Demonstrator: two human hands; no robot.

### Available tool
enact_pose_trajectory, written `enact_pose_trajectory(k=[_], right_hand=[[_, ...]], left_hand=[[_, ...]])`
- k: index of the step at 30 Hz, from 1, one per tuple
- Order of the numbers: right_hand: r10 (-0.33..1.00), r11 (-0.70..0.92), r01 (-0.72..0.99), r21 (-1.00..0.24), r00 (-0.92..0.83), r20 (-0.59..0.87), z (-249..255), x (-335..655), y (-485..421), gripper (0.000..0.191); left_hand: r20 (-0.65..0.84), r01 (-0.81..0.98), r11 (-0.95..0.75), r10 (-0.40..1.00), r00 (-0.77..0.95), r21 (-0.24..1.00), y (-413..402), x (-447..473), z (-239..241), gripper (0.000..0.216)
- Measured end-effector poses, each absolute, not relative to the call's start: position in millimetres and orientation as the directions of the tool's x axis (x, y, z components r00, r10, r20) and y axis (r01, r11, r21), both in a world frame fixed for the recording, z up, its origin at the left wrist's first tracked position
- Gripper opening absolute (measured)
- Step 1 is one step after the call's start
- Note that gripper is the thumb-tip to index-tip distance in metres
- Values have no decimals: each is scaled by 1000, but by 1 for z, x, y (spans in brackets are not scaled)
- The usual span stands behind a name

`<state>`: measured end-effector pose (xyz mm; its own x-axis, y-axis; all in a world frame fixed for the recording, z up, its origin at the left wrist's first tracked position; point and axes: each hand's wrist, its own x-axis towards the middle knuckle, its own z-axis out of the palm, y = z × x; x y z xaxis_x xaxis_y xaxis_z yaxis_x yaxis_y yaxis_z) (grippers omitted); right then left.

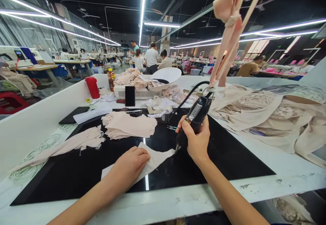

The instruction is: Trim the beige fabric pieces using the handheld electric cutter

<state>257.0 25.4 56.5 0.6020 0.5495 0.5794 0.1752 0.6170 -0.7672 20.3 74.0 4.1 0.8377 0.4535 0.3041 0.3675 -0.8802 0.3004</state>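
My right hand (197,138) grips a black handheld electric tool (196,114) with a pointed metal tip. The tip meets the narrow right end of a pale fabric piece (155,157) on the glossy black board (229,157). Laid over the fabric, my left hand (133,162) presses it down, fingers close together and thumb hidden. Peach fabric straps (226,45) hang from above to the tool's top end, where a black cable (189,94) also joins. Behind the fabric piece sits a stack of beige cut pieces (129,125). Small thread snips (171,127) lie just left of the tool.
Beige fabric (73,143) trails along the left, and a large heap (267,113) covers the right. At the back stand a red cup (92,87), a bottle (111,79), a phone (129,96) and a white basket (134,93) of fabric. A low white wall (38,126) borders the table. People work beyond.
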Motion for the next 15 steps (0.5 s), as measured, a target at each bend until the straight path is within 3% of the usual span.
enact_pose_trajectory(k=[7,11,15], right_hand=[[590,616,138,-775,571,571,58,245,24,31],[608,599,120,-792,575,547,58,235,28,32],[616,604,98,-791,572,542,61,229,33,33]], left_hand=[[65,465,-798,525,849,383,55,16,33,21],[132,389,-844,462,877,369,76,30,44,18],[157,217,-859,321,934,464,100,51,41,44]])
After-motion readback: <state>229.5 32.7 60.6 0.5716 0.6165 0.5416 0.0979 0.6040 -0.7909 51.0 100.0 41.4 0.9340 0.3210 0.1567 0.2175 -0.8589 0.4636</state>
